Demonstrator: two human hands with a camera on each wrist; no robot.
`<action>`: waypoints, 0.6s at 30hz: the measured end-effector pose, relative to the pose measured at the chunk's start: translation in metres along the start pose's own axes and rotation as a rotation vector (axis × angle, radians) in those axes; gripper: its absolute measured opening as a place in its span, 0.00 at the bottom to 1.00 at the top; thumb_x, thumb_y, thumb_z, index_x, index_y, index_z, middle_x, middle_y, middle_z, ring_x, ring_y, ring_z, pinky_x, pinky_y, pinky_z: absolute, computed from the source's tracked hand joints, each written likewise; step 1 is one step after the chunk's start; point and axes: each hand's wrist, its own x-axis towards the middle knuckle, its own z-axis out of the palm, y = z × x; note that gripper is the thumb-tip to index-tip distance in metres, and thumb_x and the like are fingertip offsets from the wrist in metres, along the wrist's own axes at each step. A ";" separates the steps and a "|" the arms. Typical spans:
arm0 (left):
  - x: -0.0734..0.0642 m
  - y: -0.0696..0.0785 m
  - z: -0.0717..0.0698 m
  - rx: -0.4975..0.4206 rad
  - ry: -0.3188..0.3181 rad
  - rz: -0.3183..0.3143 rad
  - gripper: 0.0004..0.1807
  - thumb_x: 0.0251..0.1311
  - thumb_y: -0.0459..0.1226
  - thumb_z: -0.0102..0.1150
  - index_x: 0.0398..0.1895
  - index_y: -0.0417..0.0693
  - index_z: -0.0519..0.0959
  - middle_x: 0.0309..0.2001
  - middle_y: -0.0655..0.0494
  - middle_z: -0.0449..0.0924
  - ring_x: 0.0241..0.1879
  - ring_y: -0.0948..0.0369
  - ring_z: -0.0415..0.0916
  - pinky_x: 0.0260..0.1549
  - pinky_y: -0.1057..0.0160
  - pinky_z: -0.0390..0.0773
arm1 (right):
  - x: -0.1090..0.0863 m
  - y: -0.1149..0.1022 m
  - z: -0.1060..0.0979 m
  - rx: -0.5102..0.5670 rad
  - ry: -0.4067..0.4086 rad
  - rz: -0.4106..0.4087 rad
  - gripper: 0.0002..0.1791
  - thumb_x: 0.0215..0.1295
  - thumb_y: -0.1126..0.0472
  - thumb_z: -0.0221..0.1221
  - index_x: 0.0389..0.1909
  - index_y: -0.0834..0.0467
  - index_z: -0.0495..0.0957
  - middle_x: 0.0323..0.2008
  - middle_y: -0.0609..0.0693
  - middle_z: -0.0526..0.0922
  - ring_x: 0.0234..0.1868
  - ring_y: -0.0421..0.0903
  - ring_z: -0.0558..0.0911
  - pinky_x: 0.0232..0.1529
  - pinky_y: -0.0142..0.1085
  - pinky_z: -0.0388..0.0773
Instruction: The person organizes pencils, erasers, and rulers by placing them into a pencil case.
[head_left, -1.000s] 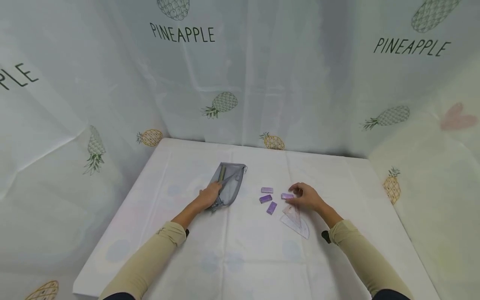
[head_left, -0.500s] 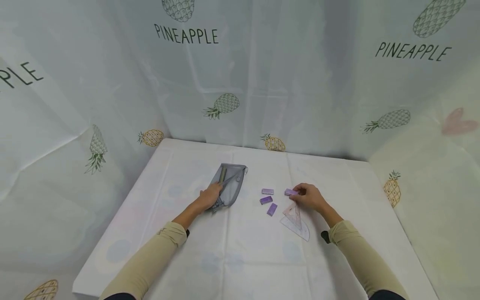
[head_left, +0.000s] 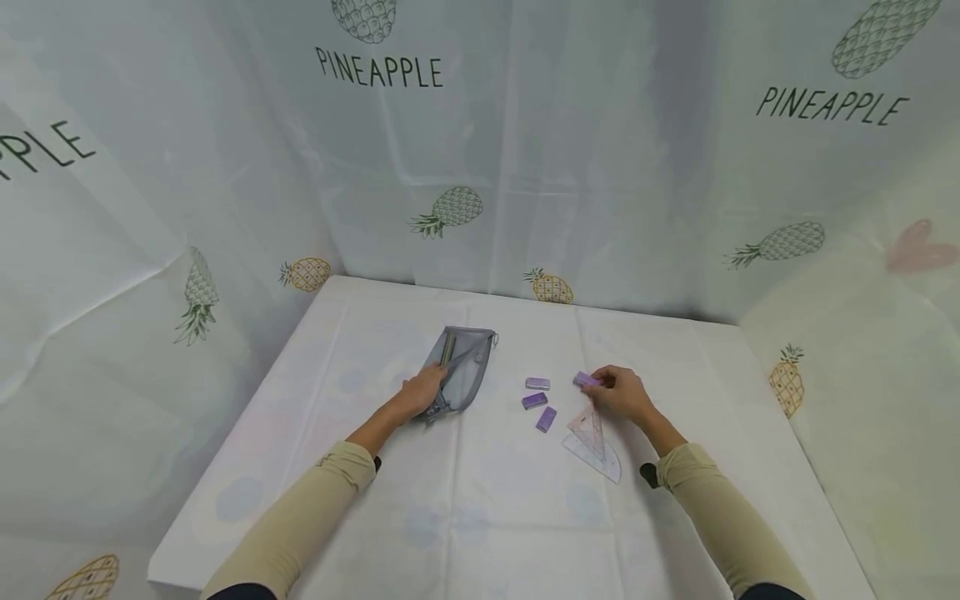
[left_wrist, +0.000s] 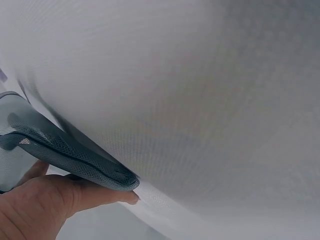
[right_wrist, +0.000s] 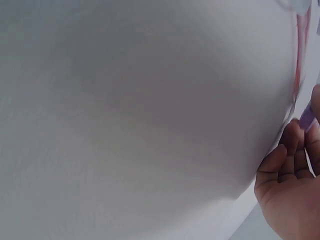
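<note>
Gripping one mesh pouch [head_left: 471, 375] with left hand [head_left: 422, 392]. Pinching one purple block [head_left: 584, 379] with right hand [head_left: 621, 393], near three others [head_left: 535, 401].

I face a white table [head_left: 510, 533] with pale sheeting [head_left: 585, 125] hanging past it. Clockwise around the table, I see a grey pineapple print [head_left: 458, 206] at twelve, a pink heart print [head_left: 921, 248] at two, and a yellow pineapple print [head_left: 787, 390] at three.
</note>
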 end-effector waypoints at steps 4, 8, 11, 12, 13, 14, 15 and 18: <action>0.001 0.001 0.001 -0.012 -0.007 -0.002 0.36 0.76 0.50 0.23 0.78 0.36 0.48 0.79 0.41 0.46 0.79 0.44 0.39 0.74 0.39 0.29 | -0.001 -0.002 0.000 -0.015 0.049 0.020 0.20 0.61 0.54 0.68 0.45 0.66 0.80 0.36 0.58 0.82 0.36 0.48 0.76 0.35 0.35 0.73; 0.002 0.000 0.003 -0.011 -0.007 -0.005 0.36 0.76 0.51 0.23 0.78 0.36 0.48 0.79 0.41 0.46 0.79 0.43 0.39 0.74 0.39 0.29 | 0.000 -0.001 0.001 -0.030 0.102 0.031 0.20 0.61 0.54 0.68 0.45 0.67 0.80 0.36 0.59 0.83 0.36 0.50 0.78 0.35 0.35 0.74; 0.002 -0.001 0.003 -0.002 -0.003 -0.011 0.36 0.76 0.51 0.23 0.78 0.36 0.48 0.79 0.41 0.46 0.79 0.44 0.39 0.74 0.39 0.29 | -0.001 -0.001 0.000 -0.042 0.122 0.035 0.20 0.61 0.55 0.68 0.45 0.68 0.80 0.37 0.61 0.83 0.36 0.51 0.79 0.35 0.35 0.74; 0.002 -0.001 0.003 0.003 -0.001 -0.013 0.36 0.76 0.51 0.23 0.78 0.36 0.48 0.79 0.41 0.46 0.79 0.43 0.39 0.74 0.39 0.29 | -0.001 -0.001 0.000 -0.047 0.124 0.039 0.20 0.61 0.56 0.68 0.46 0.68 0.80 0.37 0.61 0.83 0.37 0.51 0.79 0.35 0.35 0.74; 0.002 -0.001 0.003 0.005 0.000 -0.015 0.36 0.76 0.51 0.23 0.78 0.36 0.48 0.79 0.41 0.46 0.79 0.43 0.39 0.74 0.39 0.28 | -0.001 -0.001 0.000 -0.050 0.123 0.042 0.20 0.61 0.56 0.68 0.46 0.68 0.80 0.37 0.61 0.83 0.37 0.52 0.78 0.35 0.36 0.74; 0.002 -0.001 0.003 0.001 0.000 -0.015 0.36 0.76 0.51 0.23 0.78 0.36 0.48 0.79 0.41 0.46 0.79 0.43 0.39 0.74 0.39 0.28 | -0.002 -0.001 0.000 -0.053 0.125 0.045 0.20 0.61 0.56 0.67 0.46 0.68 0.80 0.37 0.61 0.83 0.37 0.52 0.78 0.35 0.36 0.74; 0.002 -0.001 0.003 -0.004 0.001 -0.015 0.36 0.76 0.51 0.23 0.78 0.36 0.48 0.79 0.41 0.46 0.79 0.43 0.39 0.74 0.39 0.28 | -0.002 -0.001 0.000 -0.056 0.127 0.045 0.20 0.61 0.56 0.67 0.46 0.68 0.80 0.38 0.61 0.83 0.37 0.52 0.78 0.36 0.36 0.75; 0.002 -0.001 0.003 -0.010 0.007 -0.013 0.36 0.76 0.51 0.24 0.78 0.36 0.48 0.79 0.41 0.46 0.79 0.43 0.39 0.74 0.38 0.27 | -0.001 0.000 0.000 -0.052 0.142 0.035 0.21 0.61 0.56 0.68 0.47 0.67 0.80 0.39 0.61 0.83 0.38 0.53 0.79 0.38 0.37 0.75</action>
